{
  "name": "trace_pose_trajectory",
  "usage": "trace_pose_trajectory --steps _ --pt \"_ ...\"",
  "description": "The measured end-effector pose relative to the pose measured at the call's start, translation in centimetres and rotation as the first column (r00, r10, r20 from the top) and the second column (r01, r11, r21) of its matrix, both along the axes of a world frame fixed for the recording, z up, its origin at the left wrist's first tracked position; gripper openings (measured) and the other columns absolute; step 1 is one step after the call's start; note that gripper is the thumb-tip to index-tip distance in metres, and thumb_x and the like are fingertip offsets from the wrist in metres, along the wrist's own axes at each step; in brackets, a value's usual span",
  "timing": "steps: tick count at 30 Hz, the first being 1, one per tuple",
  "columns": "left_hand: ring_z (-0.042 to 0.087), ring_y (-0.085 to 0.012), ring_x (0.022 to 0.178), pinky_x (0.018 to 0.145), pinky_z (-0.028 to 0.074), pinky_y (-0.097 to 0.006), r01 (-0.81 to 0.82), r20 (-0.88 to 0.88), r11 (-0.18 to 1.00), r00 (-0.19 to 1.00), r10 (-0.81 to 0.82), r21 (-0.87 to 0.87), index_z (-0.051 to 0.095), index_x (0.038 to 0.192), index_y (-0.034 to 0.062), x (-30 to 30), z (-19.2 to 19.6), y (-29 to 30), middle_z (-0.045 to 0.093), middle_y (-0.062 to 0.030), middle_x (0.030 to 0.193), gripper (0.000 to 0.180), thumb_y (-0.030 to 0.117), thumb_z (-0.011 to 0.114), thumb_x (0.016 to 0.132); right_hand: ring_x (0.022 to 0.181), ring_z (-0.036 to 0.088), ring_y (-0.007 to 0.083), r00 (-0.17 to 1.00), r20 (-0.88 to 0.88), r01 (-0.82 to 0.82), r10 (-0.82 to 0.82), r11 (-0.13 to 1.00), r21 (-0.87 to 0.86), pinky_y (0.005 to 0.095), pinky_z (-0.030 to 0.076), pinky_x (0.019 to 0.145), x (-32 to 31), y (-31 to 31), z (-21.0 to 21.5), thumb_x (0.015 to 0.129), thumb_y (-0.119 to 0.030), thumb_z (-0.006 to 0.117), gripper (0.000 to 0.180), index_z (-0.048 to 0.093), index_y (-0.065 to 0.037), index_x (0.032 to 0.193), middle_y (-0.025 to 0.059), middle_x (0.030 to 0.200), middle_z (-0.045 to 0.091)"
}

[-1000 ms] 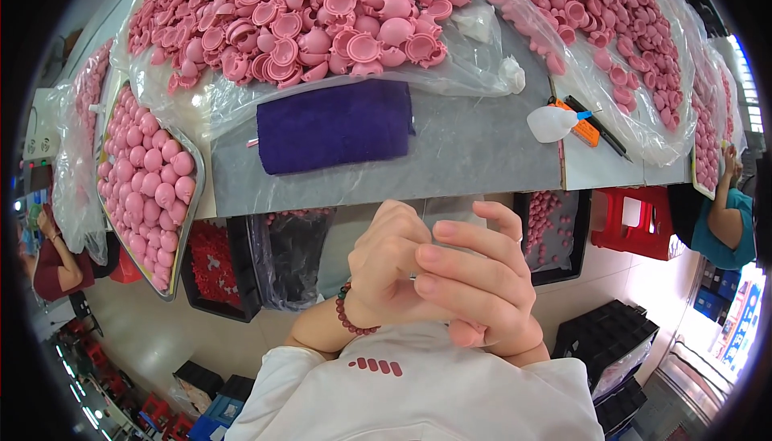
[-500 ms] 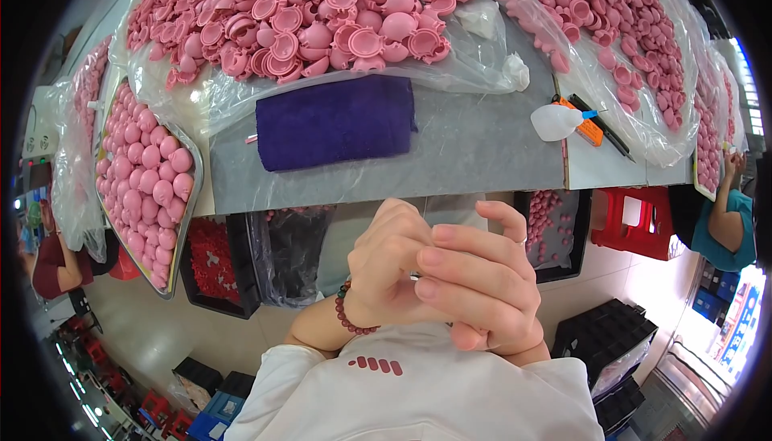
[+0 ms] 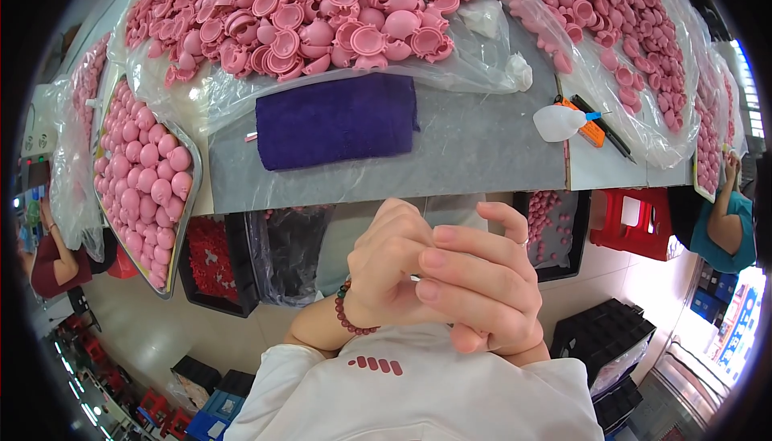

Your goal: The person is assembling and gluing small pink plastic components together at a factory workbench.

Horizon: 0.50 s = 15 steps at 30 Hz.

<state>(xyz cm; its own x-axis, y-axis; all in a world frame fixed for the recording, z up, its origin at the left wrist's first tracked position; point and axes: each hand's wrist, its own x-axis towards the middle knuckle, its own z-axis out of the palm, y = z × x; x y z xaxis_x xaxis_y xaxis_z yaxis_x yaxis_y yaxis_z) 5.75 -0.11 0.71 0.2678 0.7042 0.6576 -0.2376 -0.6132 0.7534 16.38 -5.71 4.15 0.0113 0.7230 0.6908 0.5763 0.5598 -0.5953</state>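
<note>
My left hand (image 3: 390, 260), with a dark red beaded bracelet (image 3: 352, 312) at its wrist, is raised in front of my chest. Its fingers are curled in, and their tips are hidden. Against it lies my right hand (image 3: 490, 280), its fingers bent toward the left hand and one finger lifted and hooked at the top. A ring (image 3: 524, 242) shows on that lifted finger. Anything pinched between the two hands is covered by the fingers. Beyond them, a folded purple cloth (image 3: 336, 122) lies on the grey tabletop (image 3: 474, 151).
Pink hollow plastic shells (image 3: 322, 32) lie heaped on clear plastic sheeting at the back. Rounded pink pieces (image 3: 145, 180) fill a tray at left. A white squeeze bottle (image 3: 556, 123) lies by an orange-and-black tool (image 3: 592, 131). Black crates stand below; other people sit at both sides.
Both hands stay pressed together, with only slight finger movement. A small dark spot visible between them earlier no longer shows. The view has shifted very slightly.
</note>
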Motion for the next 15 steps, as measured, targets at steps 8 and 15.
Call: trace_pose_trajectory --steps 8,15 --pt "0.041 -0.0153 0.048 0.048 0.03 -0.027 -0.023 0.013 1.0 1.0 0.023 0.007 0.046 0.074 0.0066 0.12 -0.11 -0.05 0.048 -0.003 0.06 0.039 0.027 0.079 0.065 0.092 0.06 0.0219 1.0 -0.009 -0.006 0.006 1.0 0.004 0.0435 0.037 0.09 -0.07 0.16 -0.02 0.093 -0.039 0.035 0.044 0.066 -0.008 0.09 0.0058 0.096 0.064" --pt "0.04 -0.0152 0.047 0.048 0.029 -0.027 -0.049 -0.012 0.999 0.999 0.049 -0.001 0.046 0.074 0.0061 0.04 -0.41 -0.01 0.046 -0.0031 0.059 0.037 0.023 0.078 0.065 0.089 0.061 0.0211 0.999 -0.03 0.011 -0.012 1.0 -0.02 0.0416 0.037 0.089 -0.31 0.4 -0.38 0.093 -0.041 0.035 0.046 0.066 -0.008 0.089 0.0058 0.095 0.065"
